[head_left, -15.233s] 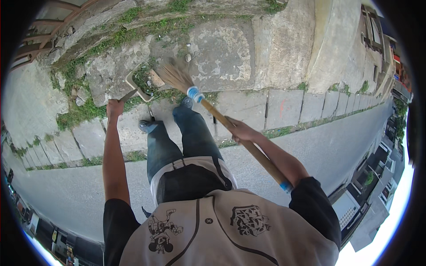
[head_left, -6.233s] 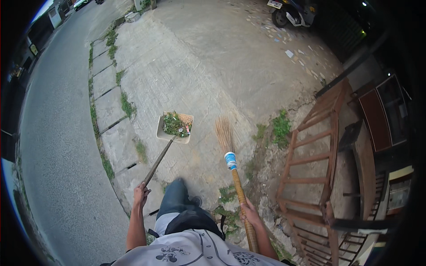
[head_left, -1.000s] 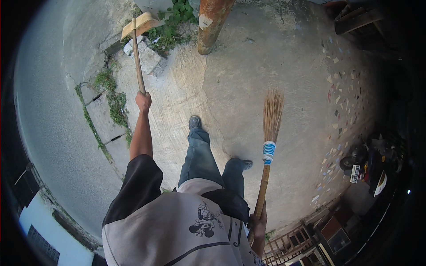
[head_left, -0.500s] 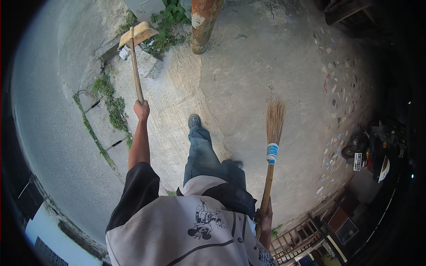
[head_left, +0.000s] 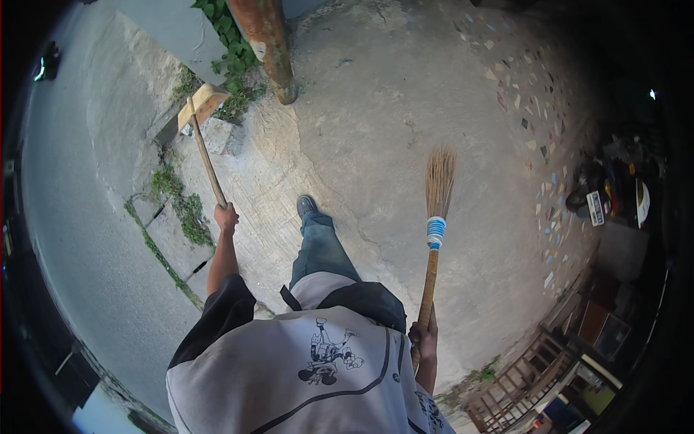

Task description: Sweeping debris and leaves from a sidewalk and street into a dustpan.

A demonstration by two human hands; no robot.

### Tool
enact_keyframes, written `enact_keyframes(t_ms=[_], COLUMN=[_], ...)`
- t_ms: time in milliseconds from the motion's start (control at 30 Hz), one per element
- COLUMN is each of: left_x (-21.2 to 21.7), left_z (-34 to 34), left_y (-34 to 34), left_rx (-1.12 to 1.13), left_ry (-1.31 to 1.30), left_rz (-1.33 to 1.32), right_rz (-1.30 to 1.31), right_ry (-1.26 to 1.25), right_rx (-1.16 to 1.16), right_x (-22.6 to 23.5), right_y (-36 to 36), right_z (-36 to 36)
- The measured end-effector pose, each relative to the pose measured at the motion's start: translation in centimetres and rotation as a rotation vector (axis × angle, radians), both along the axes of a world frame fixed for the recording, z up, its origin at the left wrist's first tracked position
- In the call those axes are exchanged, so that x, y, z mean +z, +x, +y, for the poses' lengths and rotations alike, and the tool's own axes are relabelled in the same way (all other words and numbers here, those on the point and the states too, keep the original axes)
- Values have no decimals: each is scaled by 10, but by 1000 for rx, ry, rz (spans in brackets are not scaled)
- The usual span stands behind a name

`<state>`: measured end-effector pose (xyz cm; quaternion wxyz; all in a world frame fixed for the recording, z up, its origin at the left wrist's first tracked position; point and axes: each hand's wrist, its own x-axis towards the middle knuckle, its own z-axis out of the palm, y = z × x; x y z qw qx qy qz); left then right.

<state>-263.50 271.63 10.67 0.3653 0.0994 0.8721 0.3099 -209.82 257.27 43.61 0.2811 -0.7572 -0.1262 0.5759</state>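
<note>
A long-handled dustpan [head_left: 202, 103] with a pale yellow pan is held out ahead of me on the left. My left hand [head_left: 226, 215] is closed around the lower end of its wooden stick. On the right, my right hand [head_left: 425, 336] grips the wooden handle of a stick broom [head_left: 439, 184]. The broom's brown bristles point forward, bound with a white and blue wrap. Whether its tips touch the concrete, I cannot tell. Beyond the dustpan lies a broken concrete block [head_left: 221, 136], partly hidden behind the pan and stick.
A rusty post [head_left: 269, 50] rises ahead beside green leaves [head_left: 230, 50]. Weeds [head_left: 189, 213] line the slabs along the grey road [head_left: 87, 217] at left. A parked motorbike [head_left: 614, 188] stands at right, and a wooden rack [head_left: 520, 380] at lower right. Tile chips [head_left: 542, 148] dot the concrete.
The dustpan has come lower and slightly left, its pan tilting more. My view has turned, so the post appears further left. The broom sits slightly higher and to the left in view.
</note>
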Motion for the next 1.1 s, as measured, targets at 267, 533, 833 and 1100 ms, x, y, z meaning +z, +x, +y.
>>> enact_keyframes(t_ms=[267, 533, 833, 1100], left_x=[35, 77, 96, 118], left_z=[-90, -148, -138, -188], left_y=[101, 271, 505, 834], left_rx=[11, -108, -654, -1386], left_ry=[254, 225, -527, -969], left_rz=[-819, -1801, -1345, -1094], right_rz=[96, 29, -184, -150], right_ry=[52, 144, 117, 108], right_rx=[-321, -624, -898, -1278], right_x=[-52, -81, -107, -95], right_y=[71, 97, 141, 260], right_z=[-175, -358, -468, -493])
